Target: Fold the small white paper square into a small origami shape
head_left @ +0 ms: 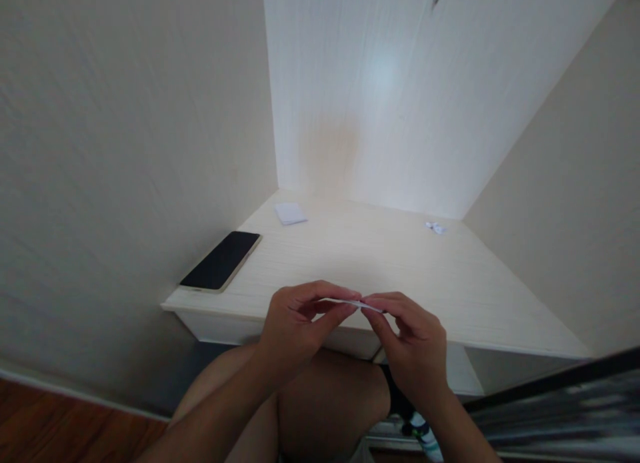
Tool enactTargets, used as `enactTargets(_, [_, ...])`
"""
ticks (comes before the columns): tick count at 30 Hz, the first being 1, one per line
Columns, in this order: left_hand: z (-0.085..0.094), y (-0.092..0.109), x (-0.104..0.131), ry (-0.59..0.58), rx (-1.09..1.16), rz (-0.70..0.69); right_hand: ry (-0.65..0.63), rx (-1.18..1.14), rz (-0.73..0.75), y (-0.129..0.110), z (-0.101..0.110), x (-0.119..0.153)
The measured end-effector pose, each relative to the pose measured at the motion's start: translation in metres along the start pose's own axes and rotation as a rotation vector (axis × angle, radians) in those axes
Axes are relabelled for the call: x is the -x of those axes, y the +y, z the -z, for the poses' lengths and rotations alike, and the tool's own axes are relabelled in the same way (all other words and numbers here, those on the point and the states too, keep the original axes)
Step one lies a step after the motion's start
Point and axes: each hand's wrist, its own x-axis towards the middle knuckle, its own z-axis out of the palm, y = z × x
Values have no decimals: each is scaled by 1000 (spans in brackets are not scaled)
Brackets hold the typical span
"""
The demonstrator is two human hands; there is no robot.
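A thin white piece, seen nearly edge-on and looking like paper [353, 303], is held between both hands just above the desk's front edge. My left hand [305, 316] pinches its left part between thumb and fingers. On the right side, my right hand [410, 336] grips the other end the same way. The fingertips of the two hands almost meet at the middle. Most of the piece's surface is hidden by the fingers and the viewing angle.
A black-screened phone or tablet [221, 261] lies at the desk's left edge. Farther back is a white folded paper [290, 213]. Small white scraps [435, 228] rest at the back right. Walls enclose the pale desk [480, 296] on three sides.
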Motion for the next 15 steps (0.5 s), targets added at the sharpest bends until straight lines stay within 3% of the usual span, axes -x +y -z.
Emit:
enactTargets(7, [-3,6,3,0,50,4,5,61,164,-6,3,-2])
enactTargets(15, [-2,7,2,24,72,63,-18,-36,72,-2,2,1])
